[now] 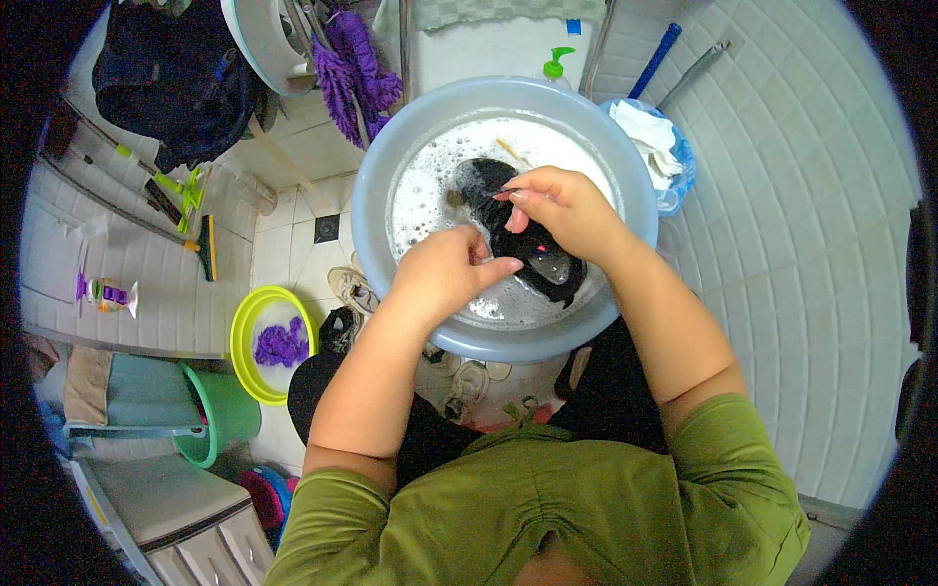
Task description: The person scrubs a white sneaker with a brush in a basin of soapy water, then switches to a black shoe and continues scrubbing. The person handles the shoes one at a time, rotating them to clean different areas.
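A large blue-grey plastic basin (506, 351) stands before me, holding foamy water (425, 183). In the suds lies a wet black cloth item (487, 176), partly under the surface, with a small pink spot on it. My right hand (560, 209) pinches a thin dark edge of it between thumb and forefinger, just above the water. My left hand (454, 267) is over the near left of the cloth, thumb stretched towards it; its other fingertips are hidden, so its grip is unclear. A thin yellowish stick-like thing (511, 150) shows in the foam behind the cloth.
Behind the basin is a green pump dispenser (557, 62). A bin with a blue liner (685, 165) stands at right, by the tiled wall (791, 220). At left are a yellow-green basin (238, 344) with purple cloth (282, 343) and a green bucket (238, 417). Shoes (465, 388) sit below.
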Action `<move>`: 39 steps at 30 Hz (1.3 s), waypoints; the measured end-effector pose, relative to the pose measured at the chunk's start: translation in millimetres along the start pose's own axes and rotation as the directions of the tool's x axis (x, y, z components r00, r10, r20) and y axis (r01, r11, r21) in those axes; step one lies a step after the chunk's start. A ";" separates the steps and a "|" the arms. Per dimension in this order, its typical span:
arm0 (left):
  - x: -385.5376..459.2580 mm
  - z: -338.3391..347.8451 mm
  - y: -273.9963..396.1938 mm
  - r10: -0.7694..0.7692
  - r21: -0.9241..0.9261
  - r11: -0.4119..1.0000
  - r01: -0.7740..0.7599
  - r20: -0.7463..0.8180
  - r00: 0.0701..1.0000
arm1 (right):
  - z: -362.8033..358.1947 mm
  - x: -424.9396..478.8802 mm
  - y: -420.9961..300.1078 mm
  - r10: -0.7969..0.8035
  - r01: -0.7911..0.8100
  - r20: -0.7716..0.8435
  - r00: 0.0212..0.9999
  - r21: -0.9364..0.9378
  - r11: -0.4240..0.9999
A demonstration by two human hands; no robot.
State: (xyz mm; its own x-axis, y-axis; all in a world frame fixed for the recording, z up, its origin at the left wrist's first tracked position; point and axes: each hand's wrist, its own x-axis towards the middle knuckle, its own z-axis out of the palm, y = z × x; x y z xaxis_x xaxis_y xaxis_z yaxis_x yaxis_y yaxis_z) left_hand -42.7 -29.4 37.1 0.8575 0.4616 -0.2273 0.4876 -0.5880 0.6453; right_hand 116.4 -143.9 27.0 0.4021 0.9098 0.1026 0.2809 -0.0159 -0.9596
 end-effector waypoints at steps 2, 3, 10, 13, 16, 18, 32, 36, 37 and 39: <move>0.3 2.3 1.1 0.002 0.027 1.000 -0.002 0.010 1.000 | 2.0 -0.6 1.4 -0.028 0.027 0.015 1.000 0.058 0.998; 2.7 4.6 -4.3 0.020 0.010 1.000 -0.020 0.004 1.000 | 3.2 -1.4 0.1 -0.024 0.021 0.024 0.999 0.099 0.995; 12.5 11.1 -25.6 0.042 -0.225 0.974 -0.036 0.021 0.999 | 1.5 -1.1 -2.5 -0.038 0.040 -0.018 0.999 0.150 0.988; 21.8 11.7 -38.7 0.076 -0.583 0.810 -0.056 0.011 0.997 | 0.9 0.8 -4.2 -0.020 0.030 -0.065 0.998 0.147 0.989; 20.0 4.9 -39.1 0.043 -0.743 0.669 0.020 0.066 0.997 | 0.5 0.8 -2.0 -0.025 0.039 -0.095 0.995 0.154 0.987; 20.1 1.8 -41.4 0.056 -0.800 0.599 0.042 0.094 0.994 | 0.3 0.0 -3.2 0.011 0.003 -0.097 0.995 0.141 0.990; 18.8 -2.6 -34.5 -0.011 -0.852 0.515 0.091 0.100 0.995 | 3.3 -4.6 -2.1 -0.364 0.328 0.020 0.931 -0.479 0.814; 19.7 -1.0 -36.0 -0.003 -0.865 0.497 0.074 0.083 0.997 | 11.5 -10.5 -14.2 -0.332 0.298 0.068 0.941 -0.633 0.715; 19.4 -0.9 -35.0 -0.006 -0.862 0.501 0.074 0.082 0.997 | 12.6 -11.0 -14.4 -0.326 0.292 0.072 0.943 -0.649 0.702; 18.8 -1.1 -32.9 -0.014 -0.857 0.510 0.074 0.078 0.997 | 13.6 -11.4 -14.6 -0.328 0.294 0.076 0.942 -0.660 0.692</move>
State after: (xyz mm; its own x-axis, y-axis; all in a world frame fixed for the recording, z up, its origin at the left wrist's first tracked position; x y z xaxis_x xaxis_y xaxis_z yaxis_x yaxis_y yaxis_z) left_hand -42.9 -0.7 12.4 0.8608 0.4166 -0.2922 0.1712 0.3037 0.9373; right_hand 95.9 -148.4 36.3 0.2207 0.8935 0.3911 0.8874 -0.0176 -0.4606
